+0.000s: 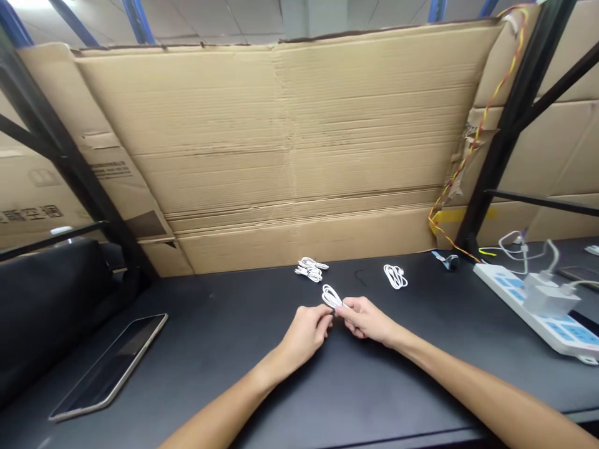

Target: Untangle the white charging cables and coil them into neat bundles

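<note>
A coiled white cable [332, 297] is held above the middle of the black table, its loops sticking up and to the left. My right hand [367, 320] is closed around its lower end, thumb on top. Close beside it, my left hand [306, 332] has its fingers pinched together at the bottom of the coil; what lies between those fingertips is too small to make out. Behind my hands, bundled white cables [311, 269] lie on the table. Farther right rests another coiled white cable [395, 276], and a thin black tie [360, 276] lies between them.
A tablet [110, 365] lies at left near a black bag [60, 305]. At right sits a white power strip [538, 305] with chargers plugged in. A watch-like object [450, 260] lies near the cardboard wall [290, 137]. Black metal posts [503, 143] flank the table.
</note>
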`<state>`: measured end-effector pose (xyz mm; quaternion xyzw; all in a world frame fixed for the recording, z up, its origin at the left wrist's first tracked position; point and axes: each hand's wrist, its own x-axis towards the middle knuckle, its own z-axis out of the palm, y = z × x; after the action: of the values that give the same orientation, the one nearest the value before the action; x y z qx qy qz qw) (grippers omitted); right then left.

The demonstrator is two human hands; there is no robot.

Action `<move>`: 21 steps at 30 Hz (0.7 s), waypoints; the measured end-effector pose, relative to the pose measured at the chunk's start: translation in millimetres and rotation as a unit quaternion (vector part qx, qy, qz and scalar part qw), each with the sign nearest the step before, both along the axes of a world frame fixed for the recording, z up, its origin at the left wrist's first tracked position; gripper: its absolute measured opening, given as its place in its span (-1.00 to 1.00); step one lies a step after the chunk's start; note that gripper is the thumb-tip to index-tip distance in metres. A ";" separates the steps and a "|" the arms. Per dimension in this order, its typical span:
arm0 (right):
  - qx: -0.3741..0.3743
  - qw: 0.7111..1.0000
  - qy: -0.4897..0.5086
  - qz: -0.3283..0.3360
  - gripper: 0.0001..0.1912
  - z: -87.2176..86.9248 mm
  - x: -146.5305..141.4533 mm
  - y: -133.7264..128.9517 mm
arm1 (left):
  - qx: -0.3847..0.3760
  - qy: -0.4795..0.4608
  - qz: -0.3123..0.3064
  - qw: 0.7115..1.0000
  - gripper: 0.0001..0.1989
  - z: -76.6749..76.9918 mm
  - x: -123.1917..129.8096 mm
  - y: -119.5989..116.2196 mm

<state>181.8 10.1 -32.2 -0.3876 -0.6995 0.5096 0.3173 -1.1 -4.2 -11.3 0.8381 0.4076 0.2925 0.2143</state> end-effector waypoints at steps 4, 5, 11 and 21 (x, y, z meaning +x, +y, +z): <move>0.134 0.987 -0.067 -0.060 -0.68 2.9 2.3 -0.6 | 0.154 0.138 -0.003 0.978 -0.73 -8.7 -4.0 2.7; 0.163 0.981 -0.090 -0.058 -0.68 5.3 3.8 -1.5 | 0.189 0.157 -0.001 0.969 -0.74 -8.7 -4.9 3.3; 0.188 0.973 -0.131 0.032 -0.65 15.9 14.8 -0.7 | 0.134 0.107 -0.032 0.985 -0.82 4.0 -10.3 7.6; 0.255 0.943 -0.196 -0.086 -0.41 -4.2 24.9 17.7 | 0.040 0.052 0.161 0.985 -0.32 -11.1 -33.5 45.5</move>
<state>206.7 27.8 -36.4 -0.4448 -0.8184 0.1989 0.3048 -34.6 41.2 -22.4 0.7834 0.5358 0.2956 0.1091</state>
